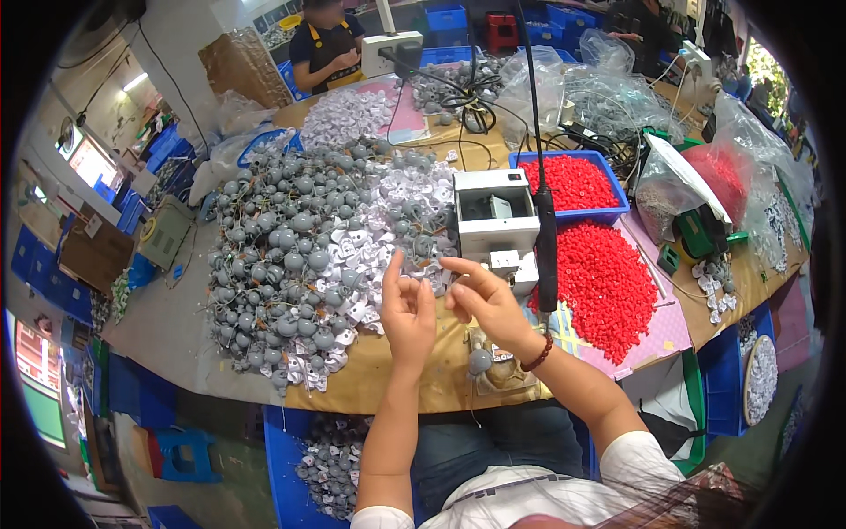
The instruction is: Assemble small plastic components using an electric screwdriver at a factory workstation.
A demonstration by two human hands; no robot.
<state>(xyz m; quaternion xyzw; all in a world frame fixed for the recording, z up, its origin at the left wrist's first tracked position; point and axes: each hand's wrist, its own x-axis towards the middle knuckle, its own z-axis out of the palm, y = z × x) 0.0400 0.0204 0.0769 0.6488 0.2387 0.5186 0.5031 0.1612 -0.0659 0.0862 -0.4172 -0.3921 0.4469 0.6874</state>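
My left hand is raised over the table's near edge, its index finger and thumb apart. Beside it, my right hand reaches leftward with the index finger stretched out; I see nothing held in either. In front of both hands stands a white box-shaped device with an open top compartment. A black stick-shaped tool hangs upright just right of it. Below my right hand, a grey ball-shaped part sits by a small fixture. Left of my hands spreads a heap of grey ball-shaped parts with wires.
White flat parts lie among the grey ones. Red small pieces form a pile at right, below a blue tray holding more. Clear plastic bags and cables are behind. A person sits across the table.
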